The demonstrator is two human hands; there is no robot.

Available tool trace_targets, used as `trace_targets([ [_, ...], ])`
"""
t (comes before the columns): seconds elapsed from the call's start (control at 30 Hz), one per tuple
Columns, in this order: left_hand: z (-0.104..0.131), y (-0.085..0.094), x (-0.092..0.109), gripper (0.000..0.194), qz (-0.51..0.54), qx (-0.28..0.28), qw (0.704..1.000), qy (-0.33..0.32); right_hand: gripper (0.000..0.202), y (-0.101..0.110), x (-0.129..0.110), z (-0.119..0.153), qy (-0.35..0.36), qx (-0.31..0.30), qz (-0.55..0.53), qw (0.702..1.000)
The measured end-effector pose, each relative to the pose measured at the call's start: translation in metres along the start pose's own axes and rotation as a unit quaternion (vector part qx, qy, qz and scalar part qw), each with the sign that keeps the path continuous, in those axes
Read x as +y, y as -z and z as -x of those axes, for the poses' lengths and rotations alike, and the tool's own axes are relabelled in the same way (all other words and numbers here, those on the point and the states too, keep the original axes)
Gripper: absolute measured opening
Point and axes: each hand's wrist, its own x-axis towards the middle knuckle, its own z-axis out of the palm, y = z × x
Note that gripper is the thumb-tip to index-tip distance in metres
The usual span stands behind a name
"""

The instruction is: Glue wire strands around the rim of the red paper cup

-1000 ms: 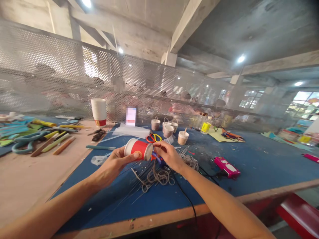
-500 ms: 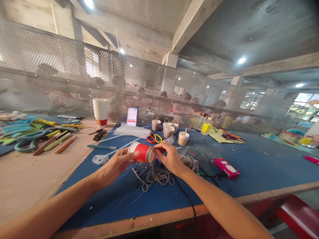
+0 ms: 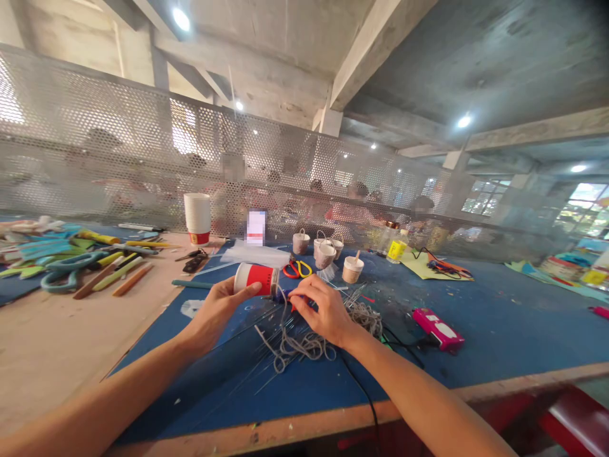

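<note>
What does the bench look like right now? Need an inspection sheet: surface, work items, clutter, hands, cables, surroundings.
Surface: blue tabletop, specked with debris; pale board at left.
Work items: red-and-white cup tipped on its side, off the table; grey cord in loose loops, one strand reaching up to the cup's end.
Clutter: red-and-yellow scissors, small grey buckets, stacked cups, thin rods under the cord.
Hands: left hand grips the cup; right hand has fingers bent beside its end, grip unclear.
Cables: black cable runs over the near edge; another lead meets the pink box.
Surroundings: perforated screen, people behind it.
</note>
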Motion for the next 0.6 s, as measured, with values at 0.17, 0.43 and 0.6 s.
trace_targets([
  [0.17, -0.004, 0.002, -0.005, 0.038, 0.027, 0.003, 1.000, 0.004, 0.027, -0.001, 0.024, -0.001, -0.207, -0.049, 0.115, 0.970],
  [0.43, -0.001, 0.000, -0.001, 0.030, 0.054, -0.009, 0.999, 0.004, 0.047, -0.012, 0.037, 0.000, -0.318, -0.192, 0.134, 0.919],
  [0.6, -0.002, 0.001, 0.001, 0.030, 0.066, -0.002, 0.998, -0.002, 0.032, -0.015, 0.031, -0.002, -0.342, -0.138, 0.114, 0.923],
])
